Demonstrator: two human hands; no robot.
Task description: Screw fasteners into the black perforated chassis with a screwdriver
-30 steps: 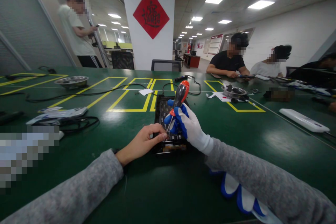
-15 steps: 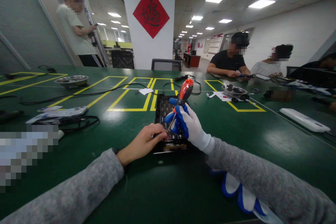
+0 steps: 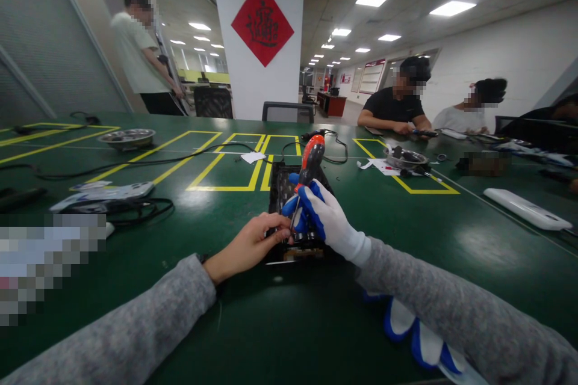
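A screwdriver (image 3: 312, 159) with a red and black handle stands almost upright, its shaft slanting down to the left. Wrapped round it is my right hand (image 3: 336, 219), in a white glove with blue-coated fingers. My bare left hand (image 3: 250, 245) is closed in a pinch beside the shaft's lower end; what its fingertips hold, if anything, is hidden. Below both hands lies an open black device casing (image 3: 280, 183) with parts inside. The screwdriver's tip is hidden by my fingers.
A loose blue-and-white glove (image 3: 424, 337) lies under my right forearm. Metal bowls (image 3: 126, 138) (image 3: 406, 157), a scrap of paper (image 3: 253, 157), cables and a white oblong device (image 3: 526, 207) are on the green table. One person stands at left; others sit at right.
The screwdriver's handle has tilted left and become more upright. My left hand keeps its pinch at the casing. The standing person at left has lowered an arm.
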